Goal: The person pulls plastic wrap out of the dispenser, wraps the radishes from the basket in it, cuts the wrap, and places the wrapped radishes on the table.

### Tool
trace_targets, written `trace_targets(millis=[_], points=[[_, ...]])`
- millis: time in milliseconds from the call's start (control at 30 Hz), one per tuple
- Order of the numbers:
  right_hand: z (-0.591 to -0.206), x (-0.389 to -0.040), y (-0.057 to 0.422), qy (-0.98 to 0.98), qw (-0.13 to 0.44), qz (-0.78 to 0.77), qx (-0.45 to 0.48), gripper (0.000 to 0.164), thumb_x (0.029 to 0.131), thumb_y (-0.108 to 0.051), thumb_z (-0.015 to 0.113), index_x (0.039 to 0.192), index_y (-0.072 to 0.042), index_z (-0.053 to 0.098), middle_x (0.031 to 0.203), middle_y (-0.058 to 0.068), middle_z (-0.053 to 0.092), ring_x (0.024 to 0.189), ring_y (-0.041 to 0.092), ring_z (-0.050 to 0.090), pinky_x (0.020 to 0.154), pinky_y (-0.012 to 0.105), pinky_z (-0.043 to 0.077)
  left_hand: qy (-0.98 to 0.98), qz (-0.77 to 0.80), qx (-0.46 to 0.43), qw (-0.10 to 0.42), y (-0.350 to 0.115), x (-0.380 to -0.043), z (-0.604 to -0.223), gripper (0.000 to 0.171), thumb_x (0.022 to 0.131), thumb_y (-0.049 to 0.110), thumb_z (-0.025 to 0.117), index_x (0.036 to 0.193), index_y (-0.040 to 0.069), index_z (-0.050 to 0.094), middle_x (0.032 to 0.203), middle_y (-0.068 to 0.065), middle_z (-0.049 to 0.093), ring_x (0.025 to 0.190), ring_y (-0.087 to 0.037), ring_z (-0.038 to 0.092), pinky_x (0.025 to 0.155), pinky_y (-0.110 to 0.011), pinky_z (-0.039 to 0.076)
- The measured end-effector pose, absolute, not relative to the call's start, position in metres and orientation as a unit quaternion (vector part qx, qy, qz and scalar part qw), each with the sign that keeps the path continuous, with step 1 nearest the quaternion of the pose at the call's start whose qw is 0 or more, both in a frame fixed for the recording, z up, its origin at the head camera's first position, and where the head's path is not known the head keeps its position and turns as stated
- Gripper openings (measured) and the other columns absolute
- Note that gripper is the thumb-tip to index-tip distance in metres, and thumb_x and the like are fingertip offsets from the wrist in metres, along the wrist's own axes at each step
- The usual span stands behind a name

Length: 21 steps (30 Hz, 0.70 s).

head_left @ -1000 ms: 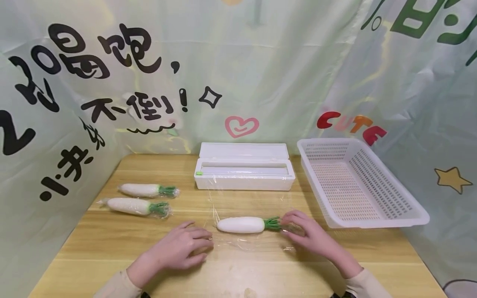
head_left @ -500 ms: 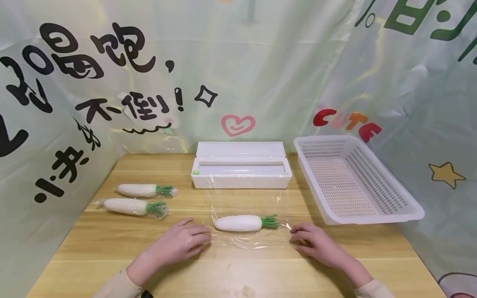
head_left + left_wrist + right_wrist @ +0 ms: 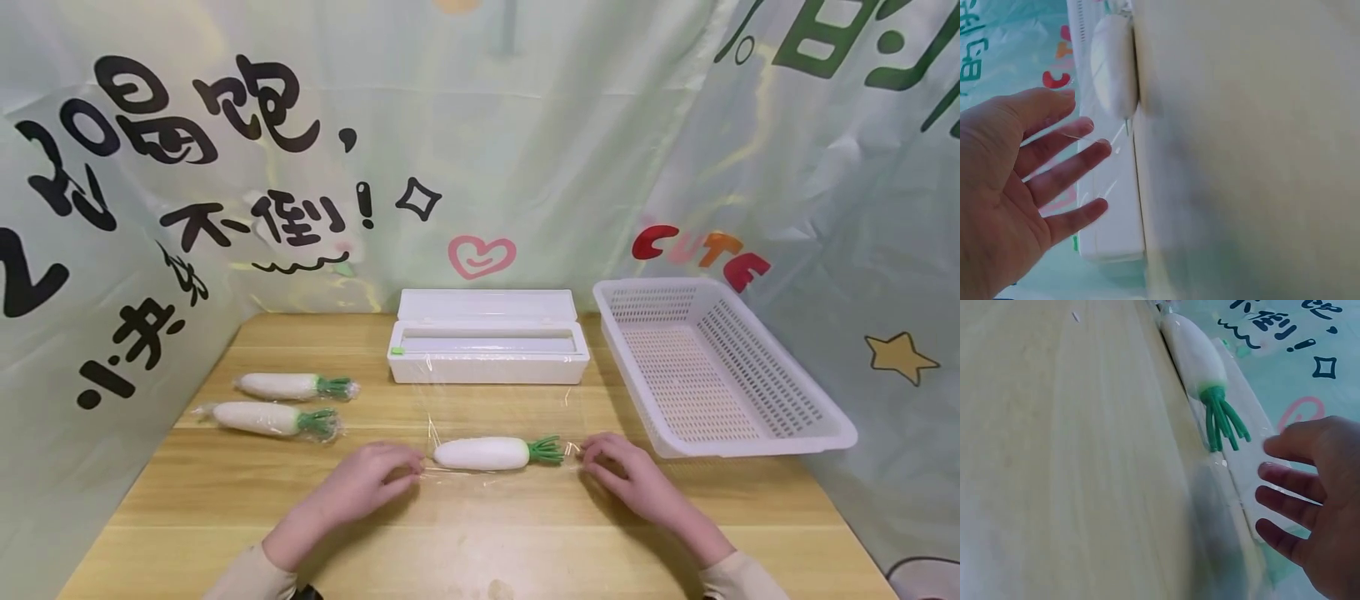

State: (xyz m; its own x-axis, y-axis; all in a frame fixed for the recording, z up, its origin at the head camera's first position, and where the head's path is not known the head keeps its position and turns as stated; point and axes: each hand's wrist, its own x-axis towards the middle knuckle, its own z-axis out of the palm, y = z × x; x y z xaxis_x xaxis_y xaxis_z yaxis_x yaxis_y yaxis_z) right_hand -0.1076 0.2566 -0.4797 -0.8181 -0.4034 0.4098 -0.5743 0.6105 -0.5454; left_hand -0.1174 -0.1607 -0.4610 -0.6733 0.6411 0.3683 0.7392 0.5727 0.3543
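A white radish [image 3: 482, 454] with green stalks lies on clear plastic wrap [image 3: 498, 408] that runs forward from a white wrap dispenser [image 3: 487, 368] with its lid up. Just off the radish's tip is my left hand [image 3: 372, 482]; its fingers are spread and loosely bent, and a thin line of wrap crosses the fingertips in the left wrist view. My right hand [image 3: 626, 475] is beyond the stalks, at the wrap's right edge. In the right wrist view its thumb and fingers stand apart. Whether those fingertips touch the wrap is unclear.
Two wrapped radishes, an upper one [image 3: 279, 385] and a lower one [image 3: 258, 417], lie at the table's left. A white perforated basket [image 3: 660, 408] stands at the right. Printed curtains [image 3: 570, 167] enclose the wooden table [image 3: 480, 550] at the back and sides.
My right hand has moved away from the stalks to the wrap's right edge. The left hand has shifted slightly forward, and the wrap's front edge now lies closer to the radish.
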Motion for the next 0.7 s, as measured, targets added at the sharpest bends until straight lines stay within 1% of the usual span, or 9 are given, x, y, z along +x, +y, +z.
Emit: trace_targets(millis=[100, 200, 233, 300, 367, 467, 533, 600, 700], points=[[-0.48, -0.112, 0.252, -0.887, 0.098, 0.388, 0.229, 0.012, 0.089, -0.005, 0.066, 0.091, -0.016, 0.063, 0.107, 0.007, 0.072, 0.095, 0.011, 0.067, 0.079, 0.024, 0.058, -0.889, -0.322, -0.324, 0.013, -0.159, -0.12, -0.459, 0.005, 0.088, 0.018, 0.07, 0.093, 0.015, 0.07, 0.106, -0.002, 0.075, 0.099, -0.017, 0.071, 0.09, -0.039, 0.057], [-0.479, -0.116, 0.248, -0.879, 0.065, 0.44, 0.172, 0.003, 0.096, -0.01, 0.059, 0.095, -0.012, 0.062, 0.102, 0.007, 0.073, 0.093, 0.005, 0.067, 0.078, 0.021, 0.056, -0.88, -0.393, -0.262, -0.057, -0.159, -0.125, -0.461, 0.008, 0.091, 0.022, 0.067, 0.094, 0.015, 0.07, 0.103, 0.0, 0.074, 0.097, -0.013, 0.068, 0.091, -0.036, 0.056], [-0.479, -0.117, 0.247, -0.873, 0.054, 0.459, 0.155, 0.004, 0.097, -0.011, 0.057, 0.096, -0.01, 0.061, 0.1, 0.007, 0.073, 0.092, 0.005, 0.066, 0.078, 0.021, 0.056, -0.875, -0.412, -0.242, -0.074, -0.16, -0.128, -0.462, 0.01, 0.091, 0.024, 0.067, 0.094, 0.016, 0.07, 0.101, 0.001, 0.074, 0.095, -0.012, 0.067, 0.09, -0.033, 0.056], [-0.478, -0.119, 0.245, -0.86, 0.037, 0.492, 0.13, 0.008, 0.099, -0.011, 0.055, 0.097, -0.005, 0.059, 0.095, 0.01, 0.073, 0.088, 0.006, 0.067, 0.076, 0.022, 0.057, -0.864, -0.446, -0.211, -0.098, -0.16, -0.133, -0.465, 0.012, 0.09, 0.026, 0.068, 0.094, 0.015, 0.07, 0.096, 0.0, 0.072, 0.089, -0.01, 0.065, 0.085, -0.027, 0.055], [-0.478, -0.121, 0.244, -0.848, 0.025, 0.518, 0.112, 0.01, 0.099, -0.01, 0.053, 0.098, -0.001, 0.057, 0.091, 0.014, 0.072, 0.084, 0.01, 0.068, 0.073, 0.025, 0.058, -0.855, -0.471, -0.183, -0.114, -0.16, -0.137, -0.467, 0.013, 0.09, 0.027, 0.069, 0.093, 0.014, 0.07, 0.09, -0.001, 0.071, 0.083, -0.011, 0.063, 0.078, -0.023, 0.053], [-0.478, -0.124, 0.241, -0.853, 0.029, 0.514, 0.089, 0.008, 0.098, -0.008, 0.055, 0.097, 0.0, 0.056, 0.084, 0.015, 0.07, 0.074, 0.012, 0.067, 0.064, 0.024, 0.056, -0.852, -0.488, -0.148, -0.121, -0.159, -0.142, -0.469, 0.012, 0.089, 0.025, 0.069, 0.091, 0.013, 0.069, 0.084, -0.004, 0.069, 0.075, -0.015, 0.061, 0.066, -0.023, 0.051], [-0.478, -0.127, 0.238, -0.866, 0.043, 0.492, 0.075, 0.008, 0.097, -0.008, 0.057, 0.095, -0.001, 0.057, 0.079, 0.012, 0.069, 0.068, 0.01, 0.064, 0.06, 0.023, 0.053, -0.859, -0.481, -0.129, -0.12, -0.157, -0.144, -0.47, 0.01, 0.089, 0.023, 0.069, 0.09, 0.013, 0.068, 0.08, -0.004, 0.068, 0.07, -0.016, 0.06, 0.06, -0.024, 0.05], [-0.478, -0.129, 0.236, -0.888, 0.061, 0.452, 0.063, 0.007, 0.095, -0.009, 0.059, 0.093, -0.003, 0.058, 0.073, 0.007, 0.067, 0.061, 0.007, 0.057, 0.056, 0.021, 0.048, -0.869, -0.467, -0.113, -0.113, -0.153, -0.146, -0.469, 0.009, 0.09, 0.021, 0.068, 0.088, 0.013, 0.068, 0.076, -0.003, 0.067, 0.065, -0.016, 0.059, 0.054, -0.024, 0.05], [-0.476, -0.132, 0.233, -0.913, 0.076, 0.397, 0.049, 0.007, 0.094, -0.01, 0.061, 0.09, -0.004, 0.058, 0.07, 0.002, 0.063, 0.056, 0.003, 0.05, 0.053, 0.02, 0.045, -0.888, -0.44, -0.091, -0.099, -0.148, -0.149, -0.466, 0.008, 0.09, 0.018, 0.068, 0.084, 0.012, 0.067, 0.069, -0.001, 0.065, 0.059, -0.015, 0.058, 0.05, -0.024, 0.047]])
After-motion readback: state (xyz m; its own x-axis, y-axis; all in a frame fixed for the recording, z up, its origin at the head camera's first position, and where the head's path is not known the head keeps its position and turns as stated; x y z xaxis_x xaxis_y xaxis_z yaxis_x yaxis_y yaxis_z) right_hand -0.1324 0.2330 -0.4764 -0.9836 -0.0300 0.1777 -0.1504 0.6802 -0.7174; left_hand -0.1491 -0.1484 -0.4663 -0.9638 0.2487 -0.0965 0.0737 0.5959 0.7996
